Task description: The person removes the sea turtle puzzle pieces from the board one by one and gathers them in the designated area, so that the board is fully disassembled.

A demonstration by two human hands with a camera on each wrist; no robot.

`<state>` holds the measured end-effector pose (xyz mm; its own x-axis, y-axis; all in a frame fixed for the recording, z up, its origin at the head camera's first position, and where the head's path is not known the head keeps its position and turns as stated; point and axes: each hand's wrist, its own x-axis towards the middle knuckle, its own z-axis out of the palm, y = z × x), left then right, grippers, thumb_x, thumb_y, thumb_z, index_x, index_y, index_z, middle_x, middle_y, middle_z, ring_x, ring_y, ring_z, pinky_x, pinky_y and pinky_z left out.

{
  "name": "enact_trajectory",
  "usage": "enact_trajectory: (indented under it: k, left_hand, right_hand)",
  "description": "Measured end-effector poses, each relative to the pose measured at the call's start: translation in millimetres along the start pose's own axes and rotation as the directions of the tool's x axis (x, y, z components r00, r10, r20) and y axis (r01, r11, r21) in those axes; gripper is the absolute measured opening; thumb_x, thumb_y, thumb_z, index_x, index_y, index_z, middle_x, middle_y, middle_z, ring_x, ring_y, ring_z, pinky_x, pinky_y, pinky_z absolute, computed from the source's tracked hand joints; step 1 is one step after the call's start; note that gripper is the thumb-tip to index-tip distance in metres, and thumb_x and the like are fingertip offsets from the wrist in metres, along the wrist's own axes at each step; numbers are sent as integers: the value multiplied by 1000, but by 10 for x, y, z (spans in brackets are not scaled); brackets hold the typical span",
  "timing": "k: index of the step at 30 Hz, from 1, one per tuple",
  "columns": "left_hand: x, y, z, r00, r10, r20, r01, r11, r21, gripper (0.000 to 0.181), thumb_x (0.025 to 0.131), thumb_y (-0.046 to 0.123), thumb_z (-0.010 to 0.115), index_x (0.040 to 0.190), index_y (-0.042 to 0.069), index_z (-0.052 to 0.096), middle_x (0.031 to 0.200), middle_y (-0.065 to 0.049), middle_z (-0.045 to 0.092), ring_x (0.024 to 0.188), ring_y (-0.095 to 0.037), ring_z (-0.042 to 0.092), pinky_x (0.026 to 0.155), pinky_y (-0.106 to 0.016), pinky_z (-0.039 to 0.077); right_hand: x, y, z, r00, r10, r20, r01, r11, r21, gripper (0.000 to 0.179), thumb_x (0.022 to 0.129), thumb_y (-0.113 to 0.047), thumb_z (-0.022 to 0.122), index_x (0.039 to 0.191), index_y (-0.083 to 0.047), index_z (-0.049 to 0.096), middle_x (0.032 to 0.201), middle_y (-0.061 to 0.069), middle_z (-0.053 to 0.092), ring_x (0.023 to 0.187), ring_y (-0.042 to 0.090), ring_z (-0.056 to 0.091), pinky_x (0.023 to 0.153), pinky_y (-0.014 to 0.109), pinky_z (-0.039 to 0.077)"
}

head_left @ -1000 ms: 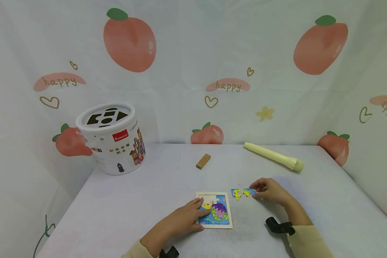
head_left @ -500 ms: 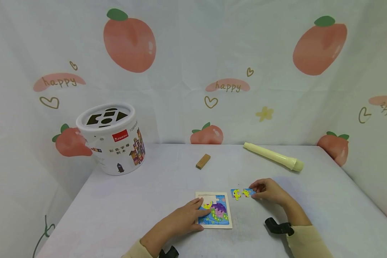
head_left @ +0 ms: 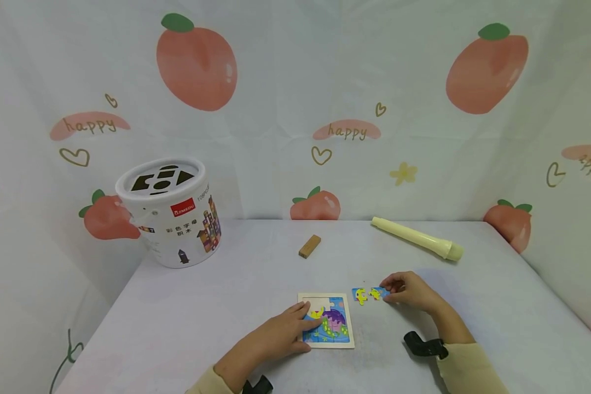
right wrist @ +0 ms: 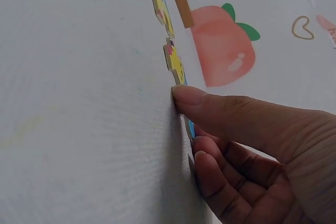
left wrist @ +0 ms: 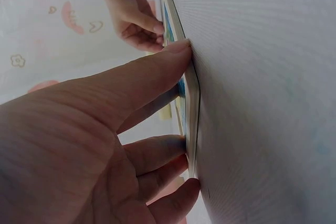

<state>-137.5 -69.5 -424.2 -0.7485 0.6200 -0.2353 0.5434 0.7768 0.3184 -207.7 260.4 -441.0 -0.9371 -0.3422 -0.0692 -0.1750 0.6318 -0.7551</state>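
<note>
A jigsaw puzzle board (head_left: pixel 351 334) with a pale wooden rim lies flat, showing a colourful sea picture with a bare patch at its upper left. My left hand (head_left: pixel 280 335) rests on its left side, fingers spread. The index finger lies across the picture; the thumb (left wrist: pixel 176 51) touches the near edge in the left wrist view. Right of the board, my right hand (head_left: pixel 413 291) pinches a blue-and-yellow puzzle piece (head_left: pixel 376 294) at its right end, thumb and fingertips covering part of it. Another such puzzle piece (head_left: pixel 358 296) lies on the table just left of it.
Farther back lies a small wooden block (head_left: pixel 310 246). A pale yellow toy microphone (head_left: pixel 417 238) lies at the back right. The white bucket (head_left: pixel 177 230) with shaped holes in its lid stands at the back left. A patterned cloth (head_left: pixel 276 82) hangs behind the table.
</note>
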Motion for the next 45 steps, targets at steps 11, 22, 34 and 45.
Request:
enact_trajectory:
  k: [11,22,34,45]
  left_hand:
    - [3,3,-19,1000,-6,-1,6,1000,0,55,84,38,65,136,32,48,149,-9,36,140,-23,29,107,-39,38]
    - [14,26,-58,1000,-4,-8,4,999,43,56,82,41,67,135,32,49,147,-8,39,138,-24,34,106,-40,40]
    - [54,110,-96,997,74,-31,-70,991,110,58,82,43,67,135,27,50,145,-4,43,134,-21,41,107,-34,38]
    - [158,244,-106,992,125,-13,-123,987,103,55,79,30,73,130,24,55,142,1,48,129,-14,46,102,-30,43]
  right_hand:
    - [21,-65,3,998,37,-60,-37,999,6,37,75,-16,77,103,5,65,85,7,60,74,12,51,62,20,44]
    - [113,-229,108,997,-4,-78,3,1000,-13,34,76,-16,76,102,2,65,97,12,64,87,19,59,72,28,52]
    - [233,-462,180,993,-118,-4,118,992,-34,28,79,-12,73,101,5,65,97,16,65,85,18,60,76,30,54]
    - [391,-700,327,987,-117,109,120,993,-18,22,81,-11,71,99,2,67,95,11,67,85,17,59,77,30,54]
